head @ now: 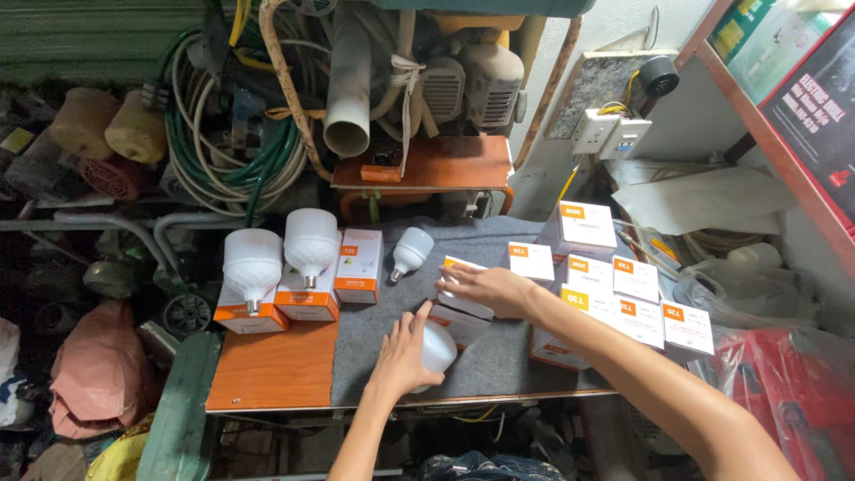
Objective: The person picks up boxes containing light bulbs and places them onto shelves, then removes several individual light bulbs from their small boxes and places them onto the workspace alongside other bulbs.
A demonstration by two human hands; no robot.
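A: Two hands over the bench (267, 374). Left hand (405, 352): grip closed around a white bulb (438, 346), palm and fingers wrapping its dome. Bulb sits near the front edge, roughly mid-bench, on the grey felt mat (499, 356).

B: Right hand (488, 287)?

A: Reaches in from the right side, fingers laid on a white-and-orange box (463, 303) just behind the bulb. Fingers curl over the box top; whether the grip has fully closed on it, cannot tell.

B: Other items on the bench?

A: Two large white bulbs (252, 263) stand base-down in orange boxes at the back left corner. One upright box (360, 265) beside them; a smaller bulb (411, 250) lies tilted on the mat near the back edge. Stack of matching boxes (637, 298) fills the right end.

B: Surface?

A: Wood-grain at left, mat over the middle and right.
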